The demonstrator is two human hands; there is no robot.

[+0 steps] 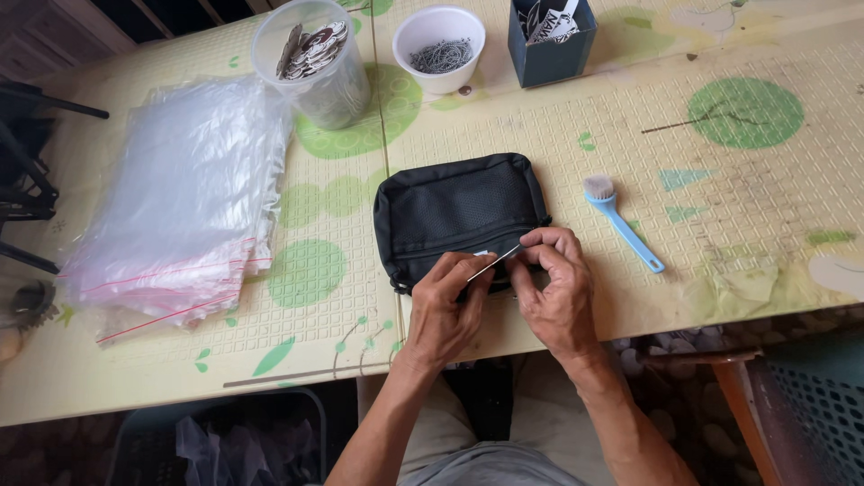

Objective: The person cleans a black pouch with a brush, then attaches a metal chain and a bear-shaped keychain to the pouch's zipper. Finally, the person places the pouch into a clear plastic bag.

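Note:
A small black zip pouch lies flat on the pale yellow patterned table, near its front edge. Both hands rest over the pouch's near side. My left hand and my right hand pinch the two ends of a thin silvery cord or wire that runs slanting between their fingertips. A small white tag shows at the left hand's fingertips. The pouch's front edge is hidden under the hands.
A stack of clear plastic bags with red strips lies left. At the back stand a clear tub of round tags, a white bowl of metal loops and a dark blue box. A blue brush lies right of the pouch.

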